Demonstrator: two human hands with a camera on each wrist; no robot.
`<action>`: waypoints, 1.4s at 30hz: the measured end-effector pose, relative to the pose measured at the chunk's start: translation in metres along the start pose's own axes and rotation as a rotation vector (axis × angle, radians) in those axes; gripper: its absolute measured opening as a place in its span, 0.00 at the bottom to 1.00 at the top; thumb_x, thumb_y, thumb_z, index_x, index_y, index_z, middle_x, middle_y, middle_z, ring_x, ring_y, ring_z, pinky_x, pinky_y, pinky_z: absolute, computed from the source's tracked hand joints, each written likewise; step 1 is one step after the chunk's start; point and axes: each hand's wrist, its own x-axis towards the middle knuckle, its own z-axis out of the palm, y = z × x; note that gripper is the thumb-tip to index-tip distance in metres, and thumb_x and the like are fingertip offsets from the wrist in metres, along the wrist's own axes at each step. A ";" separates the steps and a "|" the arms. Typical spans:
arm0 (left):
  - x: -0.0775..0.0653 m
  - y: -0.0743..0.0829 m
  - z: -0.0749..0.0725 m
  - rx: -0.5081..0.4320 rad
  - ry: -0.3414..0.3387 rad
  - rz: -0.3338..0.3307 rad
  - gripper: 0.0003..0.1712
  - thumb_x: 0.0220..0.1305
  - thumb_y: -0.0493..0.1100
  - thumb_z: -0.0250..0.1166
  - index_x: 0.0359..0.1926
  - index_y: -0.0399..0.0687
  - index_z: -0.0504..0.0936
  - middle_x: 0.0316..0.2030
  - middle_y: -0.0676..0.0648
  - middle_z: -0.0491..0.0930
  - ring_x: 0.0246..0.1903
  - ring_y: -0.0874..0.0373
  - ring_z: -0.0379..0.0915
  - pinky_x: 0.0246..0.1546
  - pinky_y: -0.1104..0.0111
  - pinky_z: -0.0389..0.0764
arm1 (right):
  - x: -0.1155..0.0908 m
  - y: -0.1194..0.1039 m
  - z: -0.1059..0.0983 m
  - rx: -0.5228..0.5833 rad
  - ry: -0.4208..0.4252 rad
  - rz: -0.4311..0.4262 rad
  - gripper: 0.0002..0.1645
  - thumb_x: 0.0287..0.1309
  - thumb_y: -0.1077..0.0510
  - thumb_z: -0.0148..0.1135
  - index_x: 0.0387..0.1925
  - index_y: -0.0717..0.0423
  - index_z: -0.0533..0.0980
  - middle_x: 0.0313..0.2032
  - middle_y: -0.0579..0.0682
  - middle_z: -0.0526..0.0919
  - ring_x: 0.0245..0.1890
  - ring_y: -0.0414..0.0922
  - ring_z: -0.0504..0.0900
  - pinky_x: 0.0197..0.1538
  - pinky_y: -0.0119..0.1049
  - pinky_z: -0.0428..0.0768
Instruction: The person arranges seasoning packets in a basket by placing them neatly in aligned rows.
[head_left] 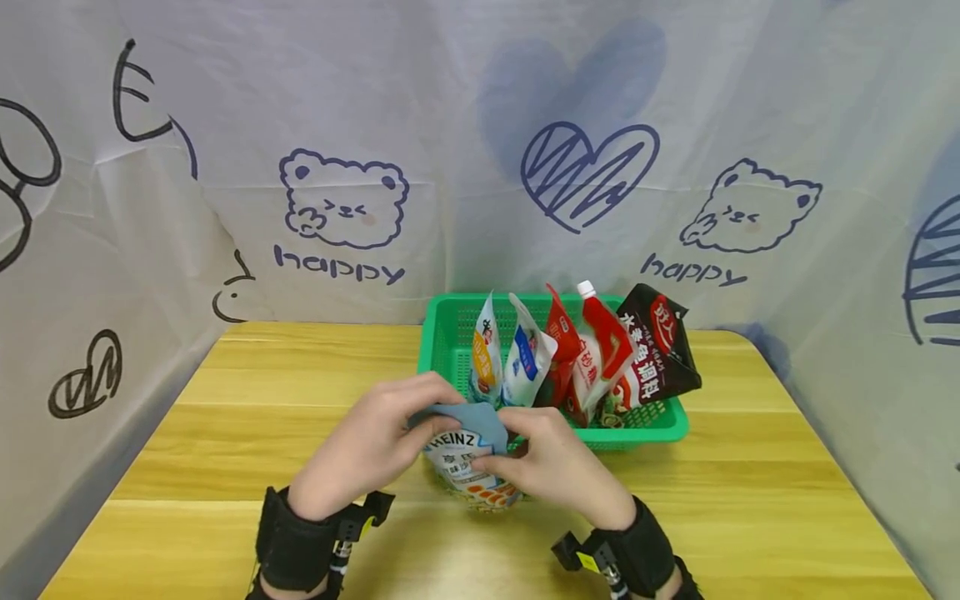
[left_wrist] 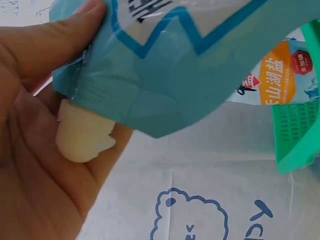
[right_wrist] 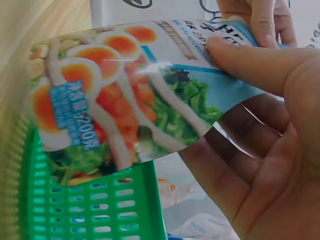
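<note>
A light-blue and white Heinz salad dressing pouch (head_left: 465, 467) is held up above the table, just in front of the green basket. My left hand (head_left: 390, 437) pinches its upper left part between thumb and fingers. In the left wrist view, a pale cream spout cap (left_wrist: 82, 135) sticks out from the pouch's corner, beside the left palm. My right hand (head_left: 551, 458) grips the upper right side, its thumb on the printed front in the right wrist view. Egg and salad pictures cover the pouch's lower part (right_wrist: 110, 95).
Behind the pouch stands the green basket (head_left: 645, 437). It holds an orange-and-white salt packet (head_left: 486, 358), a blue-and-white packet (head_left: 525, 362), red packaging, a red pouch with a white cap (head_left: 586, 289), and a black packet (head_left: 667, 346) leaning over the right rim. Wooden tabletop (head_left: 285, 392) surrounds it; cloth hangs behind.
</note>
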 end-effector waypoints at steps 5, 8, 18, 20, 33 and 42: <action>0.006 0.003 -0.006 0.035 0.050 0.083 0.14 0.61 0.25 0.71 0.41 0.48 0.86 0.39 0.54 0.85 0.37 0.63 0.80 0.40 0.71 0.84 | 0.000 -0.001 -0.008 0.051 0.032 0.029 0.14 0.60 0.58 0.76 0.47 0.53 0.84 0.39 0.47 0.87 0.39 0.40 0.85 0.38 0.36 0.88; 0.011 0.006 -0.012 0.050 0.063 0.108 0.14 0.61 0.24 0.71 0.41 0.46 0.85 0.39 0.53 0.85 0.38 0.62 0.81 0.40 0.71 0.84 | -0.002 0.001 -0.017 0.063 0.036 0.064 0.18 0.60 0.57 0.77 0.51 0.51 0.84 0.43 0.46 0.87 0.42 0.42 0.87 0.43 0.37 0.88; 0.045 0.012 -0.047 0.137 0.068 0.231 0.15 0.59 0.22 0.71 0.41 0.43 0.85 0.37 0.51 0.84 0.36 0.62 0.79 0.38 0.73 0.81 | -0.011 0.012 -0.041 -0.026 0.083 0.121 0.19 0.63 0.58 0.74 0.55 0.54 0.84 0.50 0.47 0.87 0.47 0.46 0.87 0.52 0.47 0.86; 0.053 0.009 -0.052 0.177 0.061 0.254 0.14 0.58 0.22 0.72 0.40 0.42 0.85 0.36 0.50 0.85 0.36 0.61 0.80 0.37 0.71 0.82 | -0.011 0.015 -0.042 -0.063 0.069 0.155 0.20 0.64 0.59 0.72 0.57 0.54 0.83 0.52 0.47 0.87 0.50 0.47 0.86 0.55 0.49 0.85; 0.093 -0.010 -0.083 0.403 -0.180 0.155 0.10 0.64 0.23 0.67 0.39 0.41 0.85 0.35 0.48 0.85 0.37 0.56 0.83 0.41 0.66 0.85 | -0.009 0.031 -0.042 -0.226 -0.121 0.270 0.15 0.71 0.61 0.64 0.56 0.51 0.85 0.44 0.46 0.88 0.27 0.37 0.77 0.37 0.37 0.79; 0.111 -0.028 -0.084 0.457 -0.270 0.094 0.17 0.65 0.19 0.62 0.31 0.44 0.85 0.34 0.48 0.86 0.36 0.56 0.84 0.41 0.62 0.86 | -0.009 0.032 -0.041 -0.220 -0.161 0.309 0.15 0.73 0.59 0.62 0.57 0.50 0.85 0.21 0.39 0.72 0.15 0.35 0.57 0.25 0.32 0.63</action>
